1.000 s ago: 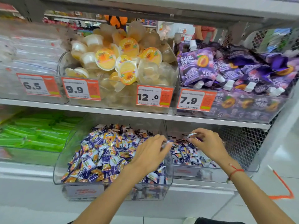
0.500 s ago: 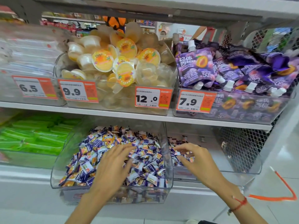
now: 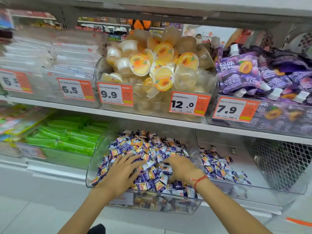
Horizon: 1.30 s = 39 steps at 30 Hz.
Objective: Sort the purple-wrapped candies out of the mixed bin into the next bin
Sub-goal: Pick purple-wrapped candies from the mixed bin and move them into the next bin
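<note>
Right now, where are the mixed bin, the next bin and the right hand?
mixed bin (image 3: 94, 168): head view, on its clear left wall.
next bin (image 3: 263, 176): head view, on its bare floor right of the candies.
right hand (image 3: 181, 168): head view, on the back of the hand.

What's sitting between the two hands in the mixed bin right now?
In the head view, only loose wrapped candies fill the gap between the left hand and the right hand; both hands rest on the pile in the mixed bin.
</note>
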Tool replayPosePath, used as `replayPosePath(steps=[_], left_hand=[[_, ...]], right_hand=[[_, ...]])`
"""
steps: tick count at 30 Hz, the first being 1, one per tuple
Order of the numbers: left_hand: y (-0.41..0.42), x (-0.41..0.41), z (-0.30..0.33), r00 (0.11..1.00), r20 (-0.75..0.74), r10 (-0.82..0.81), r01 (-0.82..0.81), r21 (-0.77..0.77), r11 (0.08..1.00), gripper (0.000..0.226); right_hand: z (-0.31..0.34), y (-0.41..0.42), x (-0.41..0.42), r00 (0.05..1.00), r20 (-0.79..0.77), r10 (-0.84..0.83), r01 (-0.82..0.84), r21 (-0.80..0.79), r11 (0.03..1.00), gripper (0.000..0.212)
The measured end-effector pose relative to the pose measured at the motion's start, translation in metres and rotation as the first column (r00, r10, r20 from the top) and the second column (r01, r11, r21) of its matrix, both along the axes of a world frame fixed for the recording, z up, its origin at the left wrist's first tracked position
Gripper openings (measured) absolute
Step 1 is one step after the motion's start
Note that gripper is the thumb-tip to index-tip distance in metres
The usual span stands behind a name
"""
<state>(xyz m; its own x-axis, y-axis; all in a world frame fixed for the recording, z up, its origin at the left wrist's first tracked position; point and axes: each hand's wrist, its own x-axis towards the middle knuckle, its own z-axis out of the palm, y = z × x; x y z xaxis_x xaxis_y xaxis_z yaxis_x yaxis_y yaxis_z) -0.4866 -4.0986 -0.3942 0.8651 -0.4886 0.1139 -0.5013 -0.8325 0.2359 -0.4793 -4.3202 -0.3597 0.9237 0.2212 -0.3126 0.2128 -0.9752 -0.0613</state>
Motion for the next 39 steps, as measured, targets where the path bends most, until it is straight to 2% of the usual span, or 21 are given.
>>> replayPosePath(steps=[2,5,9,12,14,17,21,25,27,29,30,31,34,36,39], left_hand=[[-0.009,0.003,0.005,0.999,0.003,0.041,-0.041,-0.031,0.999,0.042],[-0.022,0.003,0.015,0.991,0.071,0.111,-0.104,-0.098,0.99,0.038],[-0.039,0.0,0.026,0.983,0.126,0.133,-0.095,-0.264,0.96,0.03],[-0.052,-0.001,0.027,0.999,0.043,-0.013,0.02,-0.178,0.984,0.04],[-0.057,-0.003,0.023,0.995,-0.046,-0.093,0.089,-0.09,0.992,0.045],[-0.058,-0.006,0.017,0.99,-0.072,-0.124,0.126,0.012,0.992,0.042],[-0.06,-0.008,0.018,0.99,-0.034,-0.136,0.137,0.024,0.99,0.03],[-0.062,-0.01,0.015,0.992,-0.016,-0.125,0.125,0.019,0.992,0.03],[-0.061,-0.013,0.013,0.994,0.016,-0.11,0.11,-0.013,0.994,0.031],[-0.061,-0.015,0.012,0.995,0.049,-0.085,0.088,-0.067,0.994,0.032],[-0.061,-0.015,0.012,0.996,0.064,-0.065,0.071,-0.095,0.993,0.033],[-0.061,-0.015,0.012,0.996,0.078,-0.041,0.05,-0.123,0.991,0.033],[-0.06,-0.016,0.017,0.992,0.123,0.026,-0.003,-0.182,0.983,0.032],[-0.056,-0.017,0.019,0.987,0.147,0.059,-0.028,-0.202,0.979,0.031],[-0.046,-0.019,0.02,0.974,0.185,0.126,-0.077,-0.251,0.965,0.026]], right_hand=[[-0.002,0.002,0.004,0.998,0.062,-0.021,0.015,0.094,0.995,0.061],[-0.001,-0.002,0.0,0.989,0.112,-0.096,0.053,0.337,0.94,0.041],[0.001,-0.016,-0.009,0.988,0.05,-0.146,0.087,0.601,0.794,0.023],[0.008,-0.021,-0.017,0.972,-0.1,-0.211,0.208,0.786,0.582,0.01],[0.015,-0.025,-0.02,0.942,-0.198,-0.271,0.306,0.835,0.456,0.008],[0.026,-0.035,-0.025,0.919,-0.229,-0.319,0.357,0.828,0.432,0.017],[0.041,-0.044,-0.032,0.911,-0.254,-0.326,0.379,0.828,0.413,0.009],[0.05,-0.062,-0.041,0.9,-0.185,-0.394,0.313,0.904,0.29,0.008],[0.05,-0.082,-0.044,0.857,-0.005,-0.515,0.226,0.903,0.366,0.006],[0.046,-0.105,-0.041,0.786,0.214,-0.581,0.174,0.825,0.538,0.009],[0.042,-0.116,-0.038,0.771,0.275,-0.575,0.189,0.764,0.617,0.01],[0.036,-0.128,-0.033,0.781,0.289,-0.554,0.23,0.691,0.685,0.015],[0.019,-0.147,-0.022,0.885,0.12,-0.45,0.37,0.404,0.837,0.051],[0.011,-0.145,-0.019,0.884,0.151,-0.443,0.382,0.312,0.87,0.06],[0.018,-0.112,-0.035,0.783,0.453,-0.427,0.199,0.468,0.861,0.045]])
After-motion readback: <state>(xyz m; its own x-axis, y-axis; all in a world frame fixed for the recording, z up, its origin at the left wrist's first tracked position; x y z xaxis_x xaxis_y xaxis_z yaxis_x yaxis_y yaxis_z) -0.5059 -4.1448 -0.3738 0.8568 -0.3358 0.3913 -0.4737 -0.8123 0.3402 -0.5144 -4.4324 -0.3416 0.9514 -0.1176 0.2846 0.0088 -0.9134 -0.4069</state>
